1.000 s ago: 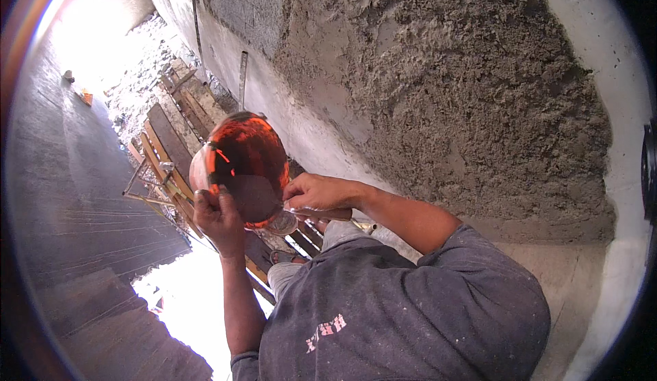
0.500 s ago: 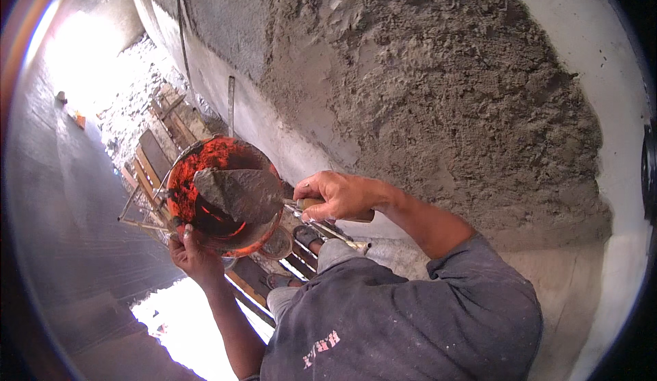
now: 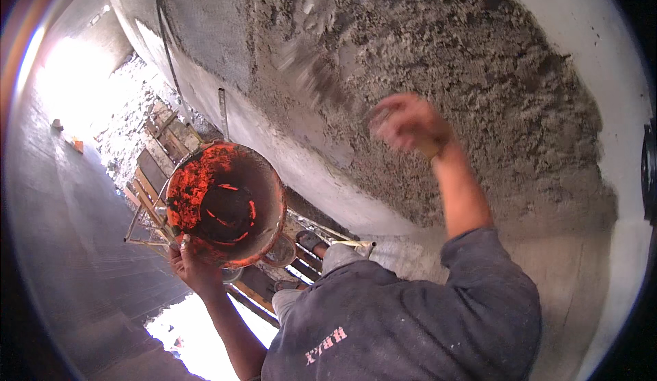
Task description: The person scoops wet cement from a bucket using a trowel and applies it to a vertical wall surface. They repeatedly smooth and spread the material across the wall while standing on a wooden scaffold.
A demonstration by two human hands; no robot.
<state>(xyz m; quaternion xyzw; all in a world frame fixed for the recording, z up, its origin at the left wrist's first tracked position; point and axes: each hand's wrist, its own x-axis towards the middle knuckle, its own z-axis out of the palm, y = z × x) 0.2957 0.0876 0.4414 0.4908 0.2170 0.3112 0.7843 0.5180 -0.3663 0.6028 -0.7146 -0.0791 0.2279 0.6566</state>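
My left hand (image 3: pixel 195 265) is closed on the near-left rim of an orange bucket (image 3: pixel 272 206), thumb over the edge. The bucket tilts its mouth toward me; grey mortar residue coats its inside and orange shows through in patches. Up against the wall, my right hand (image 3: pixel 414 126) is smeared by motion, its fingers curled round the handle of a trowel. The trowel (image 3: pixel 316 73) is a grey blur over the mortared wall (image 3: pixel 465 94). That wall carries rough wet mortar, with a smoother patch by the blade.
My sandalled feet stand on wooden scaffold planks (image 3: pixel 260 285) with gaps between them. A second round container (image 3: pixel 280 251) sits below the bucket. Poles and boards (image 3: pixel 154 169) lie to the left, beyond them rubble (image 3: pixel 130 100). A strip (image 3: pixel 224 114) stands at the wall's lower edge.
My right hand has swung up and right from the bucket to the wall with the trowel. The mortar that lay on the blade over the bucket is gone from there. The left hand still holds the bucket.
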